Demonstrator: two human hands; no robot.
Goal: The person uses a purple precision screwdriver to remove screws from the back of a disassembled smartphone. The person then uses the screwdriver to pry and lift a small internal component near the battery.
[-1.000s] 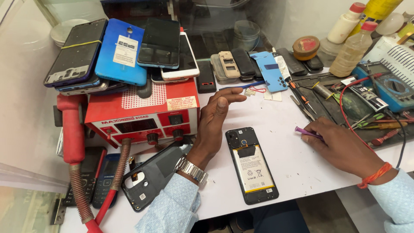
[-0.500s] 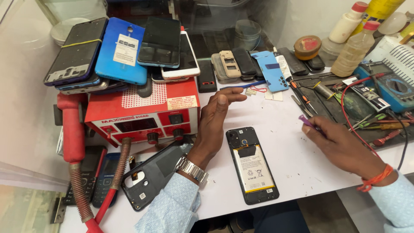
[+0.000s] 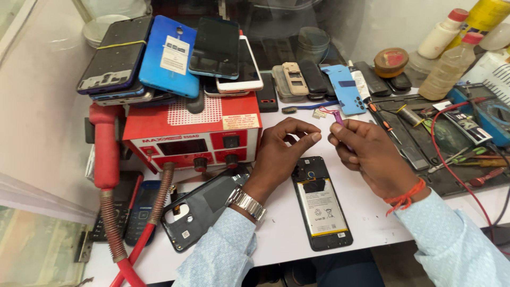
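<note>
Purple tool (image 3: 338, 116) pinched, right hand (image 3: 366, 151) | left hand (image 3: 281, 151) fingers (image 3: 313, 137) curled, empty

I have a single view, from the camera on the person's head. It looks steeply down and forward over the white bench (image 3: 297, 234), close in. The left hand (image 3: 281, 151) and right hand (image 3: 372, 154) sit near centre frame, both sleeves entering from the bottom edge. No second view overlaps it.

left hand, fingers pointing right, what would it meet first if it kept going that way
Probably the right hand, which pinches a thin purple tool just beyond the left hand fingertips; depth between them is unclear.
</note>
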